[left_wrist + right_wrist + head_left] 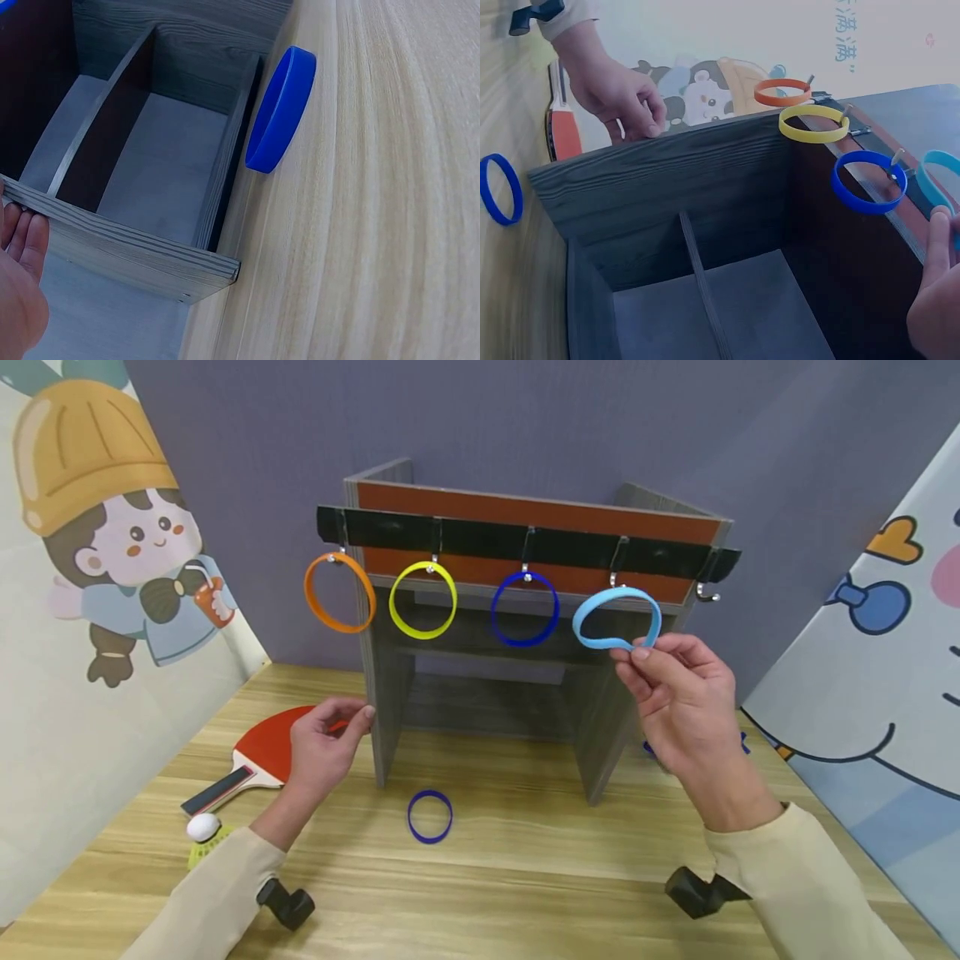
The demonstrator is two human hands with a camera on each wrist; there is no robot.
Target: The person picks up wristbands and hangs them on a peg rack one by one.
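A light blue silicone wristband point(598, 643) is pinched at its lower edge between the thumb and fingers of my right hand point(686, 702), which bends the band there. Its top meets the fourth hook of a black bar point(480, 537); I cannot tell whether it hangs on it. Orange point(310, 597), yellow point(397, 620) and blue point(496, 618) wristbands hang from the hooks to the left. At the left side panel of a grey wooden shelf point(375, 693), my left hand point(324, 743) touches the front edge and outer face with relaxed fingers.
Another blue wristband point(430, 841) lies on the wooden table before the shelf. To the left are a red table tennis bat point(273, 743), a white ball point(203, 827) and a yellow mesh piece point(206, 850). The bar's rightmost hook point(707, 597) bears nothing. Behind my right hand lies something blue.
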